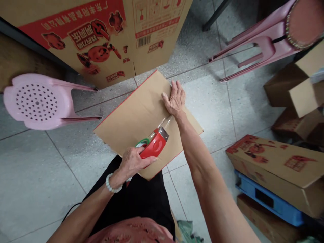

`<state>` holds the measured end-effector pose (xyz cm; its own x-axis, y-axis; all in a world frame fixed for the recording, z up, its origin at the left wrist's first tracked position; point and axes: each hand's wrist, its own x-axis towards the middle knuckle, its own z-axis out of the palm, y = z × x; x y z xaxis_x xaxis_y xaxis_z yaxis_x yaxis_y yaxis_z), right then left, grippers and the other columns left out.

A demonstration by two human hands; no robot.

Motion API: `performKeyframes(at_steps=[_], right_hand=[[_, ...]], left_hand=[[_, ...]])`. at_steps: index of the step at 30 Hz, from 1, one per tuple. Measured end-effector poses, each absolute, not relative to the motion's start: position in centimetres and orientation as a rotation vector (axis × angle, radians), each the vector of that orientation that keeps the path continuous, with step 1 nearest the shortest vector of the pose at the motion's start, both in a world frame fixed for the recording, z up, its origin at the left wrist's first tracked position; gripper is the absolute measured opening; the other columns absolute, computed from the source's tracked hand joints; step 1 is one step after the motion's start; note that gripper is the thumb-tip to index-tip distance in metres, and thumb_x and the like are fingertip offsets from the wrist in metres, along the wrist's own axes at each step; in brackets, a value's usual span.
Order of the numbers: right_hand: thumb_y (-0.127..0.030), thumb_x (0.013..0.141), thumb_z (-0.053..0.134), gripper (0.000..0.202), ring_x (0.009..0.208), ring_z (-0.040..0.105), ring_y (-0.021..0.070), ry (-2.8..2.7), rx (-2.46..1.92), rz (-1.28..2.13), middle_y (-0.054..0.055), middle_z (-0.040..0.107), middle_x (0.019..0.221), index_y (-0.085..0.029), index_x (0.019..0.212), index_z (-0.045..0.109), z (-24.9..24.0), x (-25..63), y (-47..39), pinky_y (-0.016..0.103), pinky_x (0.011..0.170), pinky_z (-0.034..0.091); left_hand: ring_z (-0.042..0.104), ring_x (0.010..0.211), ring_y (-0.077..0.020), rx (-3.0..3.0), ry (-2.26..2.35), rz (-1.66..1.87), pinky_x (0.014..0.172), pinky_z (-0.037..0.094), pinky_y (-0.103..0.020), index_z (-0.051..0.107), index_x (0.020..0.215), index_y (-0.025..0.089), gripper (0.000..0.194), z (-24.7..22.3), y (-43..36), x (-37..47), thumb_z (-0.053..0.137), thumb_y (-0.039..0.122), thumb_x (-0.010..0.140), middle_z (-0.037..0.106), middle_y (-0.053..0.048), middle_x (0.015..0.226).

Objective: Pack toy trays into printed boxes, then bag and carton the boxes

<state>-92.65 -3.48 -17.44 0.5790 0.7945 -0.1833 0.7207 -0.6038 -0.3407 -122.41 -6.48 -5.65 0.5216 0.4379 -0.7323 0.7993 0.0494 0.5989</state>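
Observation:
My left hand (133, 160), with a beaded bracelet at the wrist, is closed around a red tape dispenser (155, 145). Its metal end points up and to the right, and the green-edged core of a tape roll shows beside my fingers. A strip of clear tape (164, 122) runs from the dispenser toward my right hand. Below both hands is a brown cardboard panel (136, 111) with red edges; I cannot tell if it is a loose sheet or a box side. My right hand (176, 99) rests on its far right edge, fingers stretched and thumb apart.
A large printed carton (152, 50) stands ahead. One pink plastic stool (37, 98) is at the left, another (268, 40) at the upper right. On the right, a printed box (273, 158) lies over a blue crate (268, 199), near open cartons (286, 86). The floor (37, 179) is tiled.

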Motion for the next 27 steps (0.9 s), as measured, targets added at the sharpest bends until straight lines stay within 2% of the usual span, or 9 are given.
performKeyframes(at_steps=[4, 10, 15, 21, 24, 27], right_hand=[[-0.059, 0.104, 0.038, 0.078, 0.16, 0.025, 0.0391, -1.249, -2.641, 0.416, 0.021, 0.02, 0.177, -0.016, 0.169, 0.025, -17.7, -93.4, -3.6, 0.065, 0.126, 0.023], [-0.064, 0.104, 0.032, 0.078, 0.16, 0.025, 0.0413, -1.238, -2.684, 0.27, 0.02, 0.021, 0.177, -0.02, 0.168, 0.026, -18.7, -93.7, -3.6, 0.074, 0.123, 0.02], [-0.065, 0.104, 0.033, 0.08, 0.159, 0.026, 0.0422, -1.257, -2.729, 0.22, 0.021, 0.02, 0.176, -0.017, 0.168, 0.027, -19.1, -93.8, -3.6, 0.076, 0.122, 0.02], [-0.063, 0.106, 0.033, 0.077, 0.158, 0.025, 0.04, -1.217, -2.726, 0.176, 0.022, 0.021, 0.176, -0.015, 0.166, 0.03, -19.0, -94.0, -3.6, 0.072, 0.123, 0.019], [-0.064, 0.108, 0.027, 0.077, 0.158, 0.02, 0.0388, -1.207, -2.688, 0.168, 0.024, 0.025, 0.173, -0.011, 0.163, 0.035, -19.1, -94.2, -3.6, 0.069, 0.123, 0.015], [-0.063, 0.109, 0.019, 0.08, 0.158, 0.013, 0.0369, -1.204, -2.691, 0.157, 0.027, 0.022, 0.173, -0.006, 0.163, 0.033, -19.4, -94.3, -3.7, 0.066, 0.123, 0.011]], left_hand=[[0.053, 0.061, -0.0163, 1.652, 1.106, -0.496, 0.059, 0.038, -0.028, 0.079, 0.088, 0.018, 0.048, -6.2, -6.7, -123.8, 0.073, 0.065, 0.078, 0.065, -0.002, 0.068], [0.05, 0.056, -0.0157, 1.722, 1.128, -0.537, 0.055, 0.035, -0.027, 0.076, 0.074, 0.02, 0.046, -6.4, -6.0, -128.5, 0.072, 0.066, 0.077, 0.06, 0.0, 0.06], [0.058, 0.06, -0.0192, 1.65, 1.167, -0.572, 0.057, 0.042, -0.028, 0.078, 0.073, 0.021, 0.041, -5.8, -6.2, -132.9, 0.072, 0.062, 0.077, 0.066, -0.003, 0.066], [0.067, 0.073, -0.0249, 1.637, 1.214, -0.66, 0.072, 0.053, -0.033, 0.081, 0.074, 0.022, 0.043, -7.0, -6.7, -140.2, 0.073, 0.065, 0.073, 0.071, -0.004, 0.071], [0.069, 0.076, -0.0257, 1.606, 1.205, -0.666, 0.075, 0.054, -0.034, 0.083, 0.077, 0.021, 0.048, -8.3, -6.5, -143.6, 0.073, 0.068, 0.072, 0.074, -0.005, 0.076], [0.068, 0.08, -0.0257, 1.585, 1.198, -0.636, 0.078, 0.054, -0.033, 0.083, 0.079, 0.02, 0.049, -10.0, -6.2, -145.7, 0.074, 0.067, 0.071, 0.076, -0.005, 0.08]])
